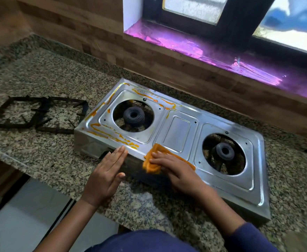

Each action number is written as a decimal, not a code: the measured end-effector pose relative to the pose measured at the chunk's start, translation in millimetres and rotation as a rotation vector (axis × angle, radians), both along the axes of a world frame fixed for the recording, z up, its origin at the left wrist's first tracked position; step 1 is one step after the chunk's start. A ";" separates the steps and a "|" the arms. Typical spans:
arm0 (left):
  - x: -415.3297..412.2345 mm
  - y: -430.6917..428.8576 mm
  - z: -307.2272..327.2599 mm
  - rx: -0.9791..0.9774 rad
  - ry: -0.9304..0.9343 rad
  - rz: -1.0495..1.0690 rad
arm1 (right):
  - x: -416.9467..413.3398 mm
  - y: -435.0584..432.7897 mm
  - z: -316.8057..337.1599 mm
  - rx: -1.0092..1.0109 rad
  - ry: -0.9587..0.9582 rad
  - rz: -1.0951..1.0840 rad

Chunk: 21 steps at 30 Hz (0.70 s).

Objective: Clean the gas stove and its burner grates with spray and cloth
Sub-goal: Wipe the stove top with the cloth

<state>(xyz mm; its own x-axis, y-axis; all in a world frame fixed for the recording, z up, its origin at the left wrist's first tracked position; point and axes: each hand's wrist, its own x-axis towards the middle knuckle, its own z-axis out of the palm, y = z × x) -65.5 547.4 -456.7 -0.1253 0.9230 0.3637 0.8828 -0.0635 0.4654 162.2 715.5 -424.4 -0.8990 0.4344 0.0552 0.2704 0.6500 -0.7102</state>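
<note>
1. Stove (176,131): steel two-burner top, sits on the granite counter (49,155), set at an angle, near the wood-look wall (94,33).
2. Both grates (44,106) are off the stove; they lie flat on the counter just left of it, overlapping each other at one corner.
3. Left burner (133,115) and right burner (225,151) are bare, dark, each in a round opening.
4. Orange streaks (112,135) run around the left burner panel: front edge, left edge, back edge. The right half looks streak-free and shiny.
5. Cloth (151,167): orange, bunched, on the stove's front edge about mid-length, partly hanging over the front face.
6. Right hand (178,171): fingers straight and flat on top of the cloth, pressing it to the stove; not curled round it.
7. Left hand (107,171): flat, fingers straight and together, fingertips at the stove's front-left edge beside the streaks, palm over the counter; holds nothing.
8. The hands are near each other, not touching.
9. Dark blue sleeve on the right forearm; left forearm bare.
10. Behind: window (190,8) with sill (203,50) covered in crinkled foil with a purple sheen.
</note>
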 end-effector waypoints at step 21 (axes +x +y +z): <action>63.9 44.7 -20.3 -0.035 0.265 -0.182 | -57.5 130.7 -9.5 0.323 -0.434 -0.594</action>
